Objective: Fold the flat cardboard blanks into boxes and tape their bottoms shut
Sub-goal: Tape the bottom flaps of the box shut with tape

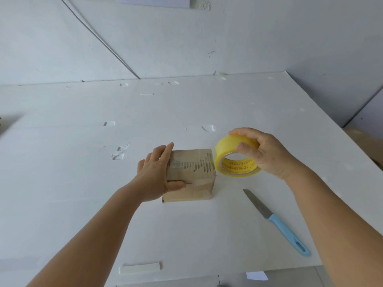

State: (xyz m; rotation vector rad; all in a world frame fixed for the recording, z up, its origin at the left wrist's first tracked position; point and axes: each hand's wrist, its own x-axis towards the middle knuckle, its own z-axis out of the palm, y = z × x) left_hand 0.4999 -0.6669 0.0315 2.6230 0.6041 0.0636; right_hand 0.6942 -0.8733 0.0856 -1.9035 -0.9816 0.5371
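Note:
A small brown cardboard box [192, 175] stands on the white table [83, 183], its top face covered with clear tape that shows grey streaks. My left hand [156, 175] grips the box's left side, fingers along the far edge and thumb on the top. My right hand [263, 152] holds a yellow tape roll [234, 158] upright, just right of the box and almost touching its right edge. Whether a strip of tape runs from the roll to the box is unclear.
A knife [275, 221] with a light blue handle lies on the table to the right front of the box, blade pointing away. A white strip [141, 268] lies near the front edge. White foam walls [186, 38] stand behind the table.

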